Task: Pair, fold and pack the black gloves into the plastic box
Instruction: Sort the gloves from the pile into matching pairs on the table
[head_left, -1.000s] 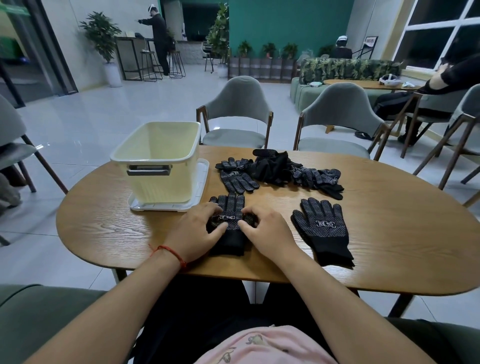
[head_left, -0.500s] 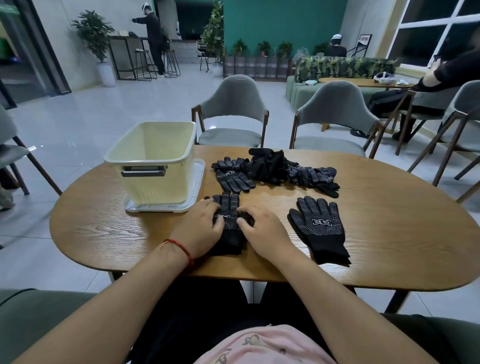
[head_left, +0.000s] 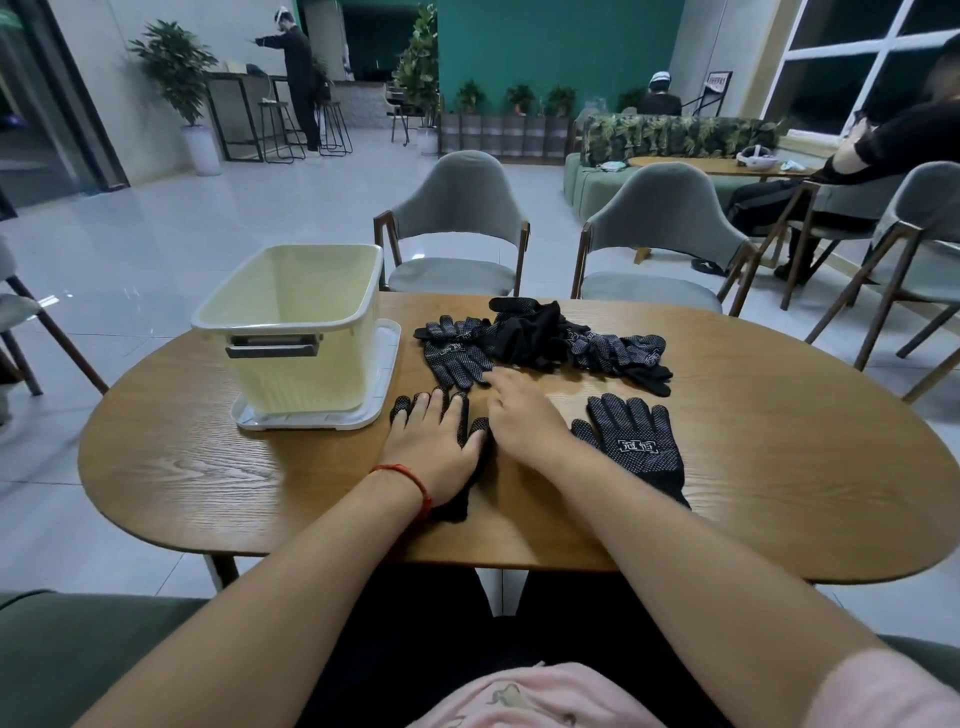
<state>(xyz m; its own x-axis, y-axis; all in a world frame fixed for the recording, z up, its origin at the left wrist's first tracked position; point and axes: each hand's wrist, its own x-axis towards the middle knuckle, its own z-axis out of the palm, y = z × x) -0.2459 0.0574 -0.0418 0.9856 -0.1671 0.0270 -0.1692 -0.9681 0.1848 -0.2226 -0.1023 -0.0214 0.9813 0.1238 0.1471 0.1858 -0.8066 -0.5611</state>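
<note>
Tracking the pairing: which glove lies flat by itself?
The logo-up glove right of the right hand; the left hand presses a second glove, others form a pile.

glove (head_left: 460, 506) mostly hidden under left hand (head_left: 434, 447) | right hand (head_left: 519, 415) motion-blurred | glove pile (head_left: 535, 338) count unclear

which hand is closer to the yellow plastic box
Left. The left hand lies flat on a glove just right of the plastic box; the right hand is farther right, beyond it, near the glove pile.

The left hand (head_left: 436, 441) lies flat on a black glove (head_left: 458, 506). The right hand (head_left: 519, 410), fingers straight, is just beside the glove pile (head_left: 540, 338).
</note>
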